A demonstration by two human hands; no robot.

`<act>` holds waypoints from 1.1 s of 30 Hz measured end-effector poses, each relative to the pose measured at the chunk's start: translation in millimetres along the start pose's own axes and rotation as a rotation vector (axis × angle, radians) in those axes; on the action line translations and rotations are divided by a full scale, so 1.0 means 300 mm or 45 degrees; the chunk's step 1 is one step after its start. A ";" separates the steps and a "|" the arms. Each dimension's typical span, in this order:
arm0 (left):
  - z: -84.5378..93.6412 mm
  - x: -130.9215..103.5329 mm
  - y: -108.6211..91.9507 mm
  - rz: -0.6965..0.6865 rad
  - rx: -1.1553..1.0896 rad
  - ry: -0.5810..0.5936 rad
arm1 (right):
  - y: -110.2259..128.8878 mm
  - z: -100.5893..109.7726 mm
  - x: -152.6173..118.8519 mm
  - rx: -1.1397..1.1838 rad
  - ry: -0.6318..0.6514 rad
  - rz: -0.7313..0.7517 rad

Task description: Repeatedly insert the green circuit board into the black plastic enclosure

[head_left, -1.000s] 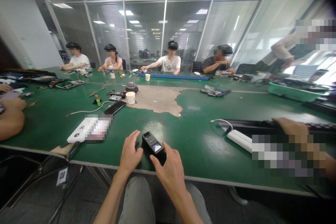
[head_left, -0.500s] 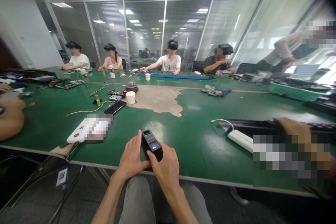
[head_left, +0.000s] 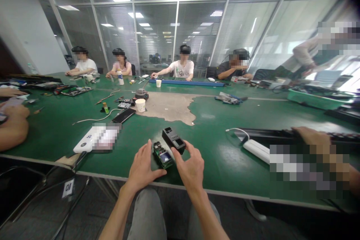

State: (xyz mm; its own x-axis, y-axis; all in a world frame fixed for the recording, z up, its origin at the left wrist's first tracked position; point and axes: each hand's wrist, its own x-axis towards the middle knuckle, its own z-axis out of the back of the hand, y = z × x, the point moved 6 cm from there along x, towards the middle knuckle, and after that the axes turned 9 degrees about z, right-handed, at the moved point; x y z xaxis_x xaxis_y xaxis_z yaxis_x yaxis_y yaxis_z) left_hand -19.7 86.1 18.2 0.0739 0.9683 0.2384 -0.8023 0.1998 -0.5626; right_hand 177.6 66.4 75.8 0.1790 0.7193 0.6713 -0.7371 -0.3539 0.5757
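A black plastic casing (head_left: 173, 139) with cut-out openings is gripped at its near end by my right hand (head_left: 191, 165), just right of a small device. That device's exposed green circuit board (head_left: 162, 156) carries a little display and lies at the near side of the green table (head_left: 225, 172). My left hand (head_left: 142, 167) rests beside the board's left edge, thumb and fingers spread apart around its near corner. Whether the left fingers touch the board I cannot tell.
Left of me lie a white device (head_left: 89, 140), a black phone (head_left: 124, 115) and a paper cup (head_left: 140, 105). On the right are a white bar-shaped device (head_left: 257, 152) and a co-worker's hand (head_left: 315, 138). Grey gloves (head_left: 229, 98) lie farther back. Several people sit around the table.
The casing has come off the device and moved up and right in my right hand, uncovering the circuit board. My left hand has stayed nearly in place, its thumb now apart from my right hand.
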 end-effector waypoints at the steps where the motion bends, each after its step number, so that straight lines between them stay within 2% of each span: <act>1: 0.001 0.000 0.001 0.005 -0.004 -0.006 | -0.028 -0.001 -0.007 -0.019 0.004 -0.013; 5: 0.004 -0.003 -0.005 -0.007 -0.027 -0.008 | -0.110 -0.013 -0.041 -0.086 0.039 -0.038; 9: 0.008 -0.004 -0.011 0.014 -0.026 0.001 | -0.141 -0.026 -0.058 -0.101 0.101 -0.064; 15: 0.011 -0.003 -0.021 0.007 -0.014 -0.005 | -0.164 -0.044 -0.080 -0.127 0.170 -0.067; 23: 0.009 -0.002 -0.029 -0.001 -0.024 -0.009 | -0.168 -0.038 -0.095 -0.152 0.091 -0.035; 29: 0.005 0.000 -0.020 0.017 -0.029 -0.002 | -0.161 -0.030 -0.096 -0.102 0.154 -0.082; 33: 0.012 -0.003 -0.027 -0.001 -0.037 0.013 | -0.161 -0.013 -0.086 -0.057 0.136 -0.174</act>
State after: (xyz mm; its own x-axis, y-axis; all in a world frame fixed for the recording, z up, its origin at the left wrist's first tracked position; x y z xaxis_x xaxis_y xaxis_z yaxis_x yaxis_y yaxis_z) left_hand -15.4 83.0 25.4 0.0804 0.9696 0.2311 -0.7848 0.2045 -0.5850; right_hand 206.2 67.3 28.8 0.2108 0.8191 0.5335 -0.7395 -0.2233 0.6351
